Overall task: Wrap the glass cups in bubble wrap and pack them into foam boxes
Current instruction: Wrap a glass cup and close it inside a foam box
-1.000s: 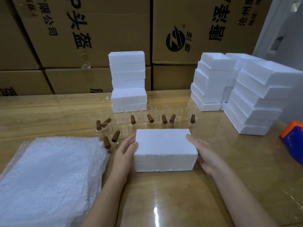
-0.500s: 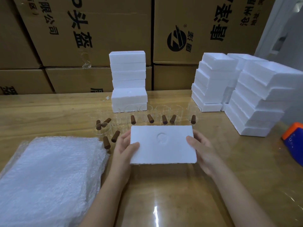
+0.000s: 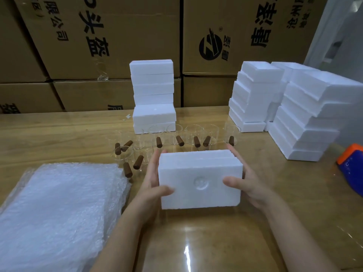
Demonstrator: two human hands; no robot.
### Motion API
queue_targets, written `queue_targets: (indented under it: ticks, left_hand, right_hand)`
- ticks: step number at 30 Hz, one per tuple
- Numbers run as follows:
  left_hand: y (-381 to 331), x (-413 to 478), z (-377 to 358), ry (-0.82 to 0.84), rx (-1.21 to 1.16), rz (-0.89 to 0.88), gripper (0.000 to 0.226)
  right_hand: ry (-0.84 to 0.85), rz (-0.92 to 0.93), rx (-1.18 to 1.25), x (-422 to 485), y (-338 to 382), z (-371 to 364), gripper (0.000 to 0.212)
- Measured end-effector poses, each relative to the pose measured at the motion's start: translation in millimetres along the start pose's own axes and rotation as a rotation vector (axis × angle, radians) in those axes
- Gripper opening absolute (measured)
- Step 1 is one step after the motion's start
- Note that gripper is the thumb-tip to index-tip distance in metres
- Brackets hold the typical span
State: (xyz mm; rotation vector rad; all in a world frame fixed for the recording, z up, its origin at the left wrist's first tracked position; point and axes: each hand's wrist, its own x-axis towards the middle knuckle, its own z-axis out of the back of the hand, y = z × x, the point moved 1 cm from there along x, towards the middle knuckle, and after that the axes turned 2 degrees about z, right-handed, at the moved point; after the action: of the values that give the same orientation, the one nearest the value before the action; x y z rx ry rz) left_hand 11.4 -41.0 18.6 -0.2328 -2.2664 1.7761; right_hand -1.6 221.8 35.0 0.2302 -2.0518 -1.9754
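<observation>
Just above the near middle of the table [image 3: 196, 242], the foam box [image 3: 200, 179] is held tilted, its broad face with a round embossed mark turned up toward the camera. The left hand [image 3: 153, 185] clasps its left end and the right hand [image 3: 249, 185] its right end, each with the thumb pressed on the face and the fingers wrapped behind. The box looks closed, so the step is probably opening it, ready for a cup.

To do that well, I would find the seam along the far side and ease the halves apart evenly from both ends — foam like this likely chips if twisted or pried at one corner. Keep the box low and pull it toward the body, because the glass cups [image 3: 194, 134] with brown handles stand just behind it, unwrapped. The bubble wrap [image 3: 59, 209] lies stacked to the left, within easy reach. More foam boxes are stacked behind the cups [image 3: 153, 91] and to the right [image 3: 306, 118].
</observation>
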Motion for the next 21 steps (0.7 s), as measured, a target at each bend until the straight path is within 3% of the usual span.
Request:
queue_targets:
  ticks: [5,10,21]
  left_hand:
    - [-5,-2,-10,-0.141,0.255,-0.085,0.105]
    - [1,-3,-3,-0.097,0.281,-0.032,0.115]
    - [4,2,4,0.018,0.343,0.021,0.099]
  right_hand:
    - [0.074,-0.011,-0.220,-4,-2,2,0.108]
    - [0.084,-0.030,-0.313,-2,-5,5,0.112]
    - [0.108,-0.110,-0.321,-1,-13,3,0.107]
